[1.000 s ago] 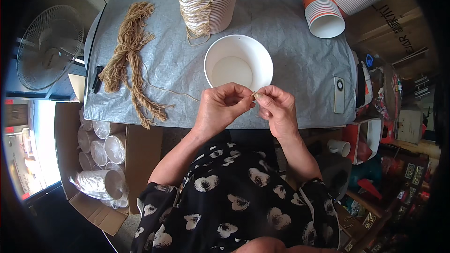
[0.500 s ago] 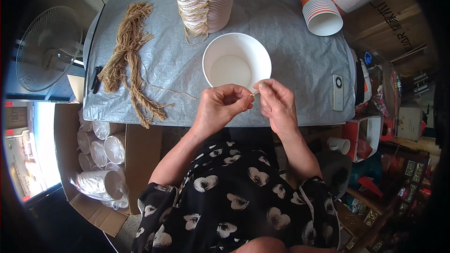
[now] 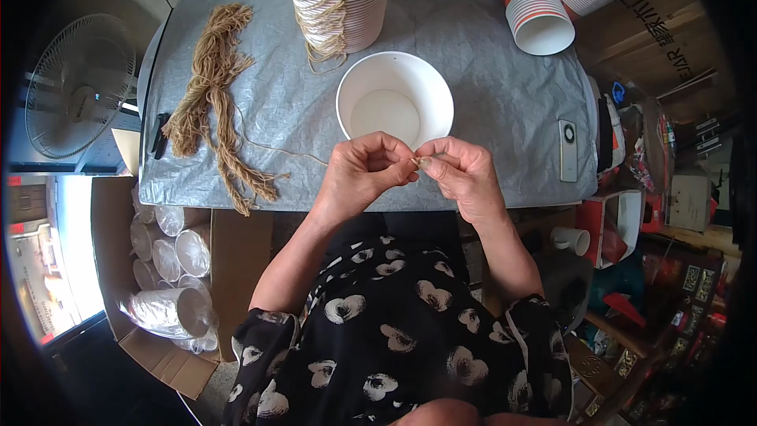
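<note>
Near the front edge of the table (image 3: 509, 170): tub (image 3: 394, 99), mouth up. By its near rim, my left hand (image 3: 357, 171) and right hand (image 3: 467, 177) both pinch twine (image 3: 415, 161). Judgement: short grips, steady wrists, light even tension serve best.

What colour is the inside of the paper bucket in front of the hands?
The inside of the bucket is white, seen best in the head view.

White bucket (image 3: 394, 99), tan twine (image 3: 209, 83), grey table cover (image 3: 493, 110), black top (image 3: 394, 379) — pale heart print
</note>
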`<control>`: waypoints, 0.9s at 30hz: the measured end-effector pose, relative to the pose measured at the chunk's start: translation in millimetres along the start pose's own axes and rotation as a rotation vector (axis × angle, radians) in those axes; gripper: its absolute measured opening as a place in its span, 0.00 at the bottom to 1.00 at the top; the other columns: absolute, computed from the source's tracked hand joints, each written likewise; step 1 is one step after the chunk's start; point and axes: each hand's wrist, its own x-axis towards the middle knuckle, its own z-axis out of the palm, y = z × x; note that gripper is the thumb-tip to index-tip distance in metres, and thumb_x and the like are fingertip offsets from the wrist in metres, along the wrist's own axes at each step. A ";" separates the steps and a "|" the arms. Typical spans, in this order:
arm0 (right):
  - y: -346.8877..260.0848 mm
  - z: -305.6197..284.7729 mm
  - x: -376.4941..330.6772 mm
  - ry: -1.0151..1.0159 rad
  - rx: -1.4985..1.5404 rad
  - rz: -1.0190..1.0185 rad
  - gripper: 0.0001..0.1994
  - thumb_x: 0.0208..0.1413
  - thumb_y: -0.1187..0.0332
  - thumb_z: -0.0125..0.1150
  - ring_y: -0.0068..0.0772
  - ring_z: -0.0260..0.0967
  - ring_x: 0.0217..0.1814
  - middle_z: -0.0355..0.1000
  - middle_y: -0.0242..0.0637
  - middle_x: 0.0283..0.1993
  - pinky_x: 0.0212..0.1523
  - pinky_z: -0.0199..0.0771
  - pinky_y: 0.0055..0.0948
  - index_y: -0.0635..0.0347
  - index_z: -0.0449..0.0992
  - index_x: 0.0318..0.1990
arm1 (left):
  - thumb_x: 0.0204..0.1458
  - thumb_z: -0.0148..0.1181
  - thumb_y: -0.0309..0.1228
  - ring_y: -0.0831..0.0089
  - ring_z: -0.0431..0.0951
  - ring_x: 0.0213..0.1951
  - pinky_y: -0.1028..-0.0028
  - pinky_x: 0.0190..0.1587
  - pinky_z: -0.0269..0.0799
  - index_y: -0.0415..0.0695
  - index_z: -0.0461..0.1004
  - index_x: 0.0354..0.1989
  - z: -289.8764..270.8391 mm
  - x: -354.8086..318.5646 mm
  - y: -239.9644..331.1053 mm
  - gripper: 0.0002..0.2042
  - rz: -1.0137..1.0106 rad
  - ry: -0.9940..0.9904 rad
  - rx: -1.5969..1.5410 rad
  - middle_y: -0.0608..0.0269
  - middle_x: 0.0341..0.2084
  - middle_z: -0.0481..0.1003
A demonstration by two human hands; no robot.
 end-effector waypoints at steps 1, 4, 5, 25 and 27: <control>-1.5 0.2 0.1 -0.001 0.001 0.001 0.07 0.64 0.72 0.63 0.05 0.52 0.19 0.69 0.19 0.22 0.18 0.47 0.13 0.64 0.80 0.45 | 0.60 0.65 0.22 0.75 0.84 0.37 0.75 0.44 0.83 0.36 0.78 0.38 -0.3 -0.2 0.1 0.03 -0.001 0.001 0.000 0.60 0.34 0.82; -4.4 -0.3 0.2 -0.016 -0.042 0.020 0.06 0.64 0.73 0.63 0.05 0.54 0.21 0.69 0.20 0.22 0.20 0.50 0.12 0.65 0.80 0.45 | 0.59 0.66 0.21 0.75 0.84 0.37 0.76 0.43 0.83 0.36 0.78 0.37 -1.4 -0.3 0.3 0.03 -0.004 -0.007 0.028 0.61 0.33 0.82; -4.2 -0.8 0.2 -0.027 -0.055 0.011 0.06 0.64 0.74 0.63 0.05 0.55 0.22 0.70 0.20 0.23 0.21 0.51 0.12 0.66 0.80 0.45 | 0.59 0.66 0.21 0.75 0.84 0.37 0.76 0.43 0.83 0.36 0.77 0.37 -1.5 -0.6 0.1 0.03 -0.003 -0.011 0.051 0.61 0.33 0.82; 0.6 1.3 1.0 0.031 -0.111 -0.162 0.07 0.65 0.69 0.64 0.08 0.55 0.22 0.72 0.21 0.25 0.22 0.53 0.14 0.64 0.81 0.42 | 0.59 0.66 0.23 0.74 0.85 0.37 0.78 0.41 0.82 0.37 0.77 0.40 0.7 1.3 2.6 0.05 -0.008 -0.033 -0.007 0.60 0.34 0.82; -2.1 0.6 0.5 0.030 -0.100 -0.149 0.06 0.65 0.71 0.63 0.08 0.59 0.24 0.75 0.24 0.28 0.24 0.57 0.13 0.65 0.81 0.43 | 0.62 0.65 0.27 0.74 0.84 0.39 0.78 0.42 0.81 0.36 0.77 0.43 1.8 -0.3 8.5 0.07 -0.050 -0.043 -0.001 0.59 0.36 0.82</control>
